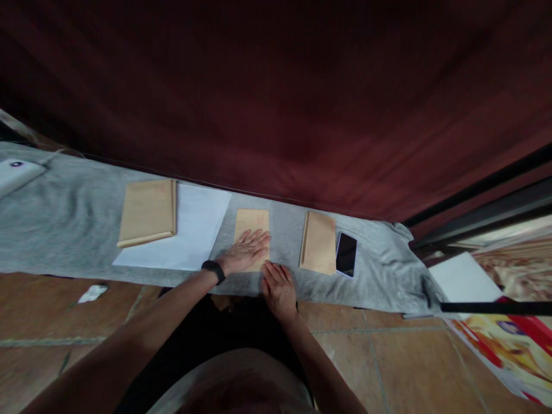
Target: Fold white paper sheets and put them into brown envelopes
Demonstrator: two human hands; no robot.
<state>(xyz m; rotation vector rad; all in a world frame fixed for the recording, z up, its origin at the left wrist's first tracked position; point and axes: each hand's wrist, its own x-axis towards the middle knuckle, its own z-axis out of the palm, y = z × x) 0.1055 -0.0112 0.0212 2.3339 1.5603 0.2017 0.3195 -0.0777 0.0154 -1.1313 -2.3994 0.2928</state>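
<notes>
A brown paper envelope (252, 217) with a faint red print lies on the grey cloth in front of me. My left hand (248, 250), with a black band at its wrist, rests flat across it, fingers stretched to the right. At the envelope's lower right corner is my right hand (279, 287), its fingers laid out and the fingertips near or on the edge. To the right lies a small stack of brown envelopes (319, 241). A larger stack of envelopes (147, 211) sits at the left, partly over white paper sheets (194, 230).
A phone (346, 254) lies beside the right stack. The grey cloth (73, 230) covers a narrow surface, with a dark red panel (276, 115) along its back. A white device (17, 172) stands far left. Crumpled tissue (92, 293) and a colourful box (509, 351) are lower down.
</notes>
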